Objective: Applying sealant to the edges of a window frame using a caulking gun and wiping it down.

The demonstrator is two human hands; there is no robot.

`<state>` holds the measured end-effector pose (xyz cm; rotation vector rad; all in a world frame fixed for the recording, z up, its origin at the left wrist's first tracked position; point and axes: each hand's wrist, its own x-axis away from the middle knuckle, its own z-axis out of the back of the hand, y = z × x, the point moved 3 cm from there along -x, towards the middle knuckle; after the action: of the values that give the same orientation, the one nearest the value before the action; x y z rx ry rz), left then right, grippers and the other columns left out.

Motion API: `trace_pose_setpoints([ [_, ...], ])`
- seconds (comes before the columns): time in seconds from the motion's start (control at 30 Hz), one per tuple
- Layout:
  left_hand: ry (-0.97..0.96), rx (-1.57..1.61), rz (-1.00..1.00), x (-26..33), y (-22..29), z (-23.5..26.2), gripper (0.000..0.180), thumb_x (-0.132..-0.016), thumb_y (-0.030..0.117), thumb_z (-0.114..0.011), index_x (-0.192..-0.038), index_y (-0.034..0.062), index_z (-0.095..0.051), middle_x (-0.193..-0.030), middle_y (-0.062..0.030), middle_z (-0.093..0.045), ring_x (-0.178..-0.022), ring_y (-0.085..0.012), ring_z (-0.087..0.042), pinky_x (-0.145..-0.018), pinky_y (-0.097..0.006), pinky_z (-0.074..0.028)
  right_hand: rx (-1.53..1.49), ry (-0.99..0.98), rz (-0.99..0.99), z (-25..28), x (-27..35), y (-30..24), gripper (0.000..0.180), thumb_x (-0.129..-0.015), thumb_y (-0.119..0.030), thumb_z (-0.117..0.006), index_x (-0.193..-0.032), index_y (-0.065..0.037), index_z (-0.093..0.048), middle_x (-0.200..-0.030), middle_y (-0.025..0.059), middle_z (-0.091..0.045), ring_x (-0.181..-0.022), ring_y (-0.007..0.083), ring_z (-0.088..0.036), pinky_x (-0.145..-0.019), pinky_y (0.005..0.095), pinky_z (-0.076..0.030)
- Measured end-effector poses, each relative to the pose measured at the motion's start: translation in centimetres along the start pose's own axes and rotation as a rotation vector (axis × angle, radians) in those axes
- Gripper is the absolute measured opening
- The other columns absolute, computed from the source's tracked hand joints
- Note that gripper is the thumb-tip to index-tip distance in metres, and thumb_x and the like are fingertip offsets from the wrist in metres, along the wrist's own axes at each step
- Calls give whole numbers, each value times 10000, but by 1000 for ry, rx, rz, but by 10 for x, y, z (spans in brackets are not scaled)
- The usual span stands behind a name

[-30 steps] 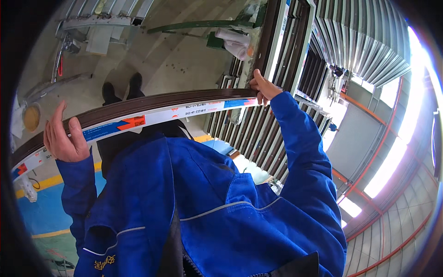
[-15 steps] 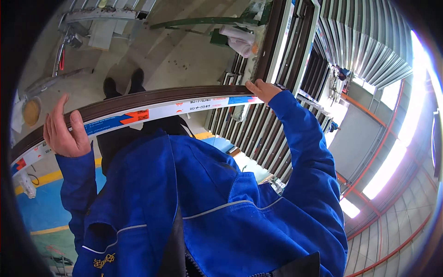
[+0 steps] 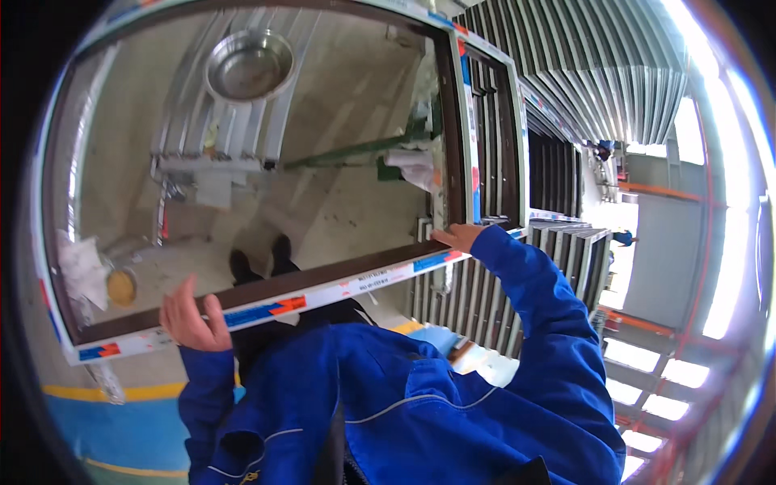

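I hold a large window frame (image 3: pixel 339 284), brown inside with white edges and blue and orange tape strips. Its lower rail runs across in front of my chest. My left hand (image 3: pixel 190 322) grips the rail near the lower left corner. My right hand (image 3: pixel 458 236) grips it at the lower right corner, where the upright side begins. Both arms are in blue sleeves. Through the frame's opening I see the concrete floor and my black shoes (image 3: pixel 259 260).
More window frames (image 3: pixel 505 129) stand on edge just right of the held one, with a rack of grey profiles (image 3: pixel 485 303) below them. On the floor lie a metal basin (image 3: pixel 249 65), a green bar (image 3: pixel 356 149) and a yellow round object (image 3: pixel 121 287). A yellow line (image 3: pixel 89 392) borders blue floor.
The frame has swung up and away from me, so its whole rectangle now shows instead of only the near rail. Both hands keep their grip on the rail.
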<state>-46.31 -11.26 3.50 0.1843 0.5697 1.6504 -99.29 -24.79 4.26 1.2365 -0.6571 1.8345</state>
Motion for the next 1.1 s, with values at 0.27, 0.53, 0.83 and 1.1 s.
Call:
trace_pose_setpoints([
  [0.27,-12,89,180,-10,4,0,270,-949,247,-516,-1128,64,-601,-1029,-122,-669,-972,-310,-605,-899,-421,-405,-375,715,-358,137,6,5,650,-798,-602,-573,-923,33,-642,-971,262,-654,-884,410,-644,-790,471,-508],
  [0.53,-74,-157,321,-17,16,-15,302,-937,267,-530,-1114,37,-614,-1035,-135,-672,-973,-326,-608,-909,-435,-414,-527,998,-469,271,-89,75,711,-802,-545,-601,-1204,35,-515,-1485,277,-267,-1029,379,-628,-825,450,-524],
  [0.83,-76,-193,504,-24,19,-24,317,-932,270,-533,-1074,7,-640,-957,-165,-669,-894,-316,-612,-875,-413,-422,-653,1043,-551,324,-176,143,772,-770,-526,-640,-1259,47,-470,-1498,294,-222,-1105,341,-608,-853,437,-524],
  [1.1,-61,-128,516,-22,13,-29,301,-932,247,-528,-1068,5,-643,-963,-162,-668,-891,-323,-608,-863,-417,-426,-704,1057,-565,345,-186,164,829,-757,-526,-647,-1294,65,-424,-1503,287,-210,-1137,349,-586,-882,438,-513],
])
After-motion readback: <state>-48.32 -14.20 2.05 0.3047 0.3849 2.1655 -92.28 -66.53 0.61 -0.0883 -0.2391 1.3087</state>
